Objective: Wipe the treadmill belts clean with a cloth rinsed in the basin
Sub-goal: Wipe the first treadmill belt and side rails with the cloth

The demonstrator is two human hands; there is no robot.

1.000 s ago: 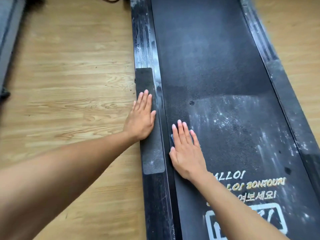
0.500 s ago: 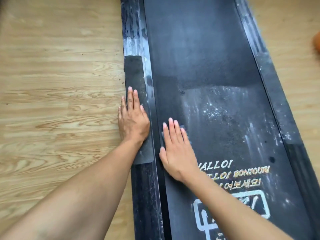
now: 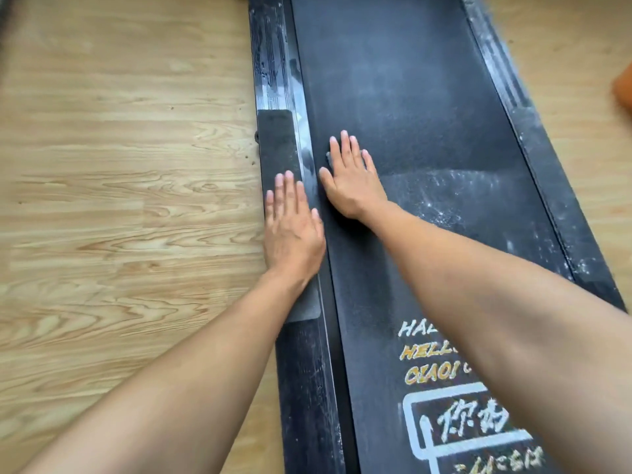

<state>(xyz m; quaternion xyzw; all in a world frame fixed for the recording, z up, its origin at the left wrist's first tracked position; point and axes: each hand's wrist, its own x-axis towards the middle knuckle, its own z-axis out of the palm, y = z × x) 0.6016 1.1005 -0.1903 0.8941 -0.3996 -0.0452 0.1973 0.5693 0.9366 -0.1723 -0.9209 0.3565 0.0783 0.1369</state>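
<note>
In the head view, the treadmill belt (image 3: 410,97) runs away from us across the wooden floor (image 3: 119,165). Our right hand (image 3: 352,181) lies flat at the belt's left edge, fingers straight and a little spread, pressing down on the cloth (image 3: 328,156). Only a pale scrap of it shows beside the forefinger; the rest is hidden under the palm. Our left hand (image 3: 294,230) rests flat on the grip pad (image 3: 277,138) of the left side rail (image 3: 272,63), fingers straight and close together, holding nothing; we judge it props our weight.

Beyond the right hand the belt looks darker and cleaner; toward the belt's right edge lies a patch of white dust (image 3: 461,200), with more on the right side rail (image 3: 547,148). The printed lettering (image 3: 431,354) nearer us is partly covered by our right forearm. The basin is not in view; an orange thing (image 3: 624,87) at the picture's right edge is too cut off to name.

We judge the step in hand to be a wiping stroke along the left edge. To do it well we should press evenly through the whole palm so the cloth does not bunch or slip out, and overlap lengthwise strokes, working across toward the dusty patch. We should lean on the left hand, not the belt, since the belt may slide under a push.
</note>
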